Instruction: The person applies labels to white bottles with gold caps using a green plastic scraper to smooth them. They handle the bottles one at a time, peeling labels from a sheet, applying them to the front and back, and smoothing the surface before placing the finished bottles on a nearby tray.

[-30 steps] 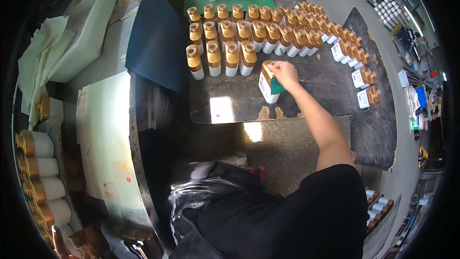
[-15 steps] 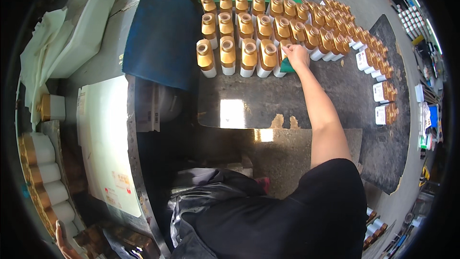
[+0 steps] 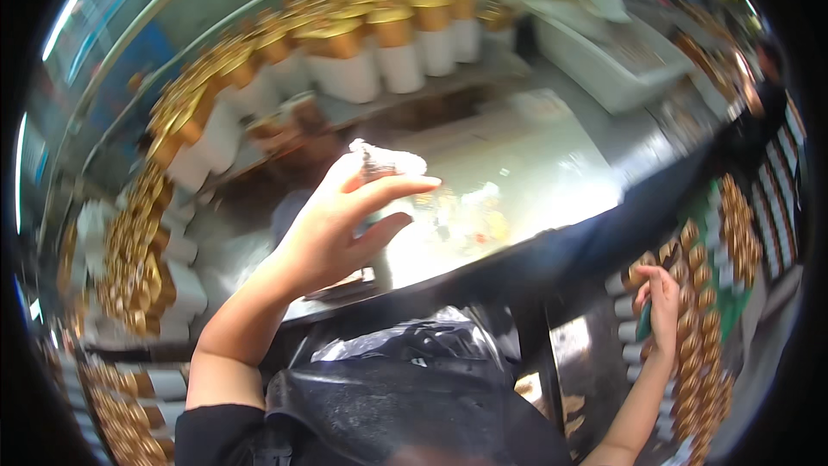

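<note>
My left hand (image 3: 332, 224) is raised in the middle of the view, above a table with a pale sheet (image 3: 483, 207). Its thumb and fingers are spread apart. Something white and bright (image 3: 392, 162) wraps or lies over a finger; glare and blur hide its kind. At the right, my right hand (image 3: 662, 306) has its fingers closed, with a bit of green cloth (image 3: 644, 324) showing below them. That hand is beside rows of white bottles with gold shoulders and necks (image 3: 686, 319), standing on a dark table.
Several larger white-and-gold bottles (image 3: 401, 43) line a shelf behind the pale sheet, curving down the left. A white tub (image 3: 617, 60) with pale cloth stands at the far right. A dark blue panel (image 3: 664, 190) divides the two tables. Another person (image 3: 763, 112) is at the right rim.
The view has swung left, toward the shelf of larger bottles. My left hand has come from the lower left rim to mid-view. My right hand still has the green cloth.
</note>
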A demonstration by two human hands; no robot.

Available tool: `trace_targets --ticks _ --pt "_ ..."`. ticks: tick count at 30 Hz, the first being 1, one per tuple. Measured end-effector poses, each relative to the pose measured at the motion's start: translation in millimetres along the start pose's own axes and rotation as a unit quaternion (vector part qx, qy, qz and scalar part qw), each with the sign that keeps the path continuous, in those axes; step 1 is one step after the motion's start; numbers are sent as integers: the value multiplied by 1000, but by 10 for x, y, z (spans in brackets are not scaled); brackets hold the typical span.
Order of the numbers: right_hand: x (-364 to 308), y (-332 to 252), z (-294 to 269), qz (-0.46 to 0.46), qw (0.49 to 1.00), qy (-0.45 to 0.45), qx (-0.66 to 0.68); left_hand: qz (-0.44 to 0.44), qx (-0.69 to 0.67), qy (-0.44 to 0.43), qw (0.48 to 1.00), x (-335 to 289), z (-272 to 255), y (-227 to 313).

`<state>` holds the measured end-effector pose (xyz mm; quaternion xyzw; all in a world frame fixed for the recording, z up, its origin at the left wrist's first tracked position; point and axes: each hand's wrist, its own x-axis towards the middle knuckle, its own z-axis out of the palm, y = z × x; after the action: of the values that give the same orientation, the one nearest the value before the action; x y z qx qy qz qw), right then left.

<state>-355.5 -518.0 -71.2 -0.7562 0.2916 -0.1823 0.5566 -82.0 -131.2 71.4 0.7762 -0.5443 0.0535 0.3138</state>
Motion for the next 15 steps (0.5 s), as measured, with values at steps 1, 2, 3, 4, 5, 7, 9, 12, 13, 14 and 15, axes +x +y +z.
trace_targets --ticks 1,2,3,4,5,7,9,12,13,14,15 --pt "66 -316 242 -18 998 -53 41 -32 -24 24 999 -157 -80 -77" --pt "146 -544 425 -54 989 -115 76 -38 -6 49 998 -300 -157 -196" --pt "202 -688 547 -89 975 -174 110 -41 10 77 996 -475 -203 -267" --pt "292 -760 634 -68 966 -190 161 -77 23 96 992 -657 -265 -346" --pt "441 -776 706 -40 952 -215 215 -125 19 115 985 -889 -352 -408" --pt "751 -761 917 107 934 -107 325 -154 32 208 965 -1313 -469 -597" --pt "883 -816 1123 185 909 -32 373 -274 82 332 899 -1770 -483 -709" --pt "966 -777 1254 188 890 -46 412 -342 287 521 727 -2483 -528 -988" --pt "1067 -698 1244 165 902 -77 392 -390 350 545 655 -2710 -582 -1028" --pt "1173 -609 1223 139 912 -104 372 -372 396 554 630 -2874 -662 -1065" --pt "1087 -757 1353 133 909 -128 374 -397 384 579 600 -2959 -695 -1102"
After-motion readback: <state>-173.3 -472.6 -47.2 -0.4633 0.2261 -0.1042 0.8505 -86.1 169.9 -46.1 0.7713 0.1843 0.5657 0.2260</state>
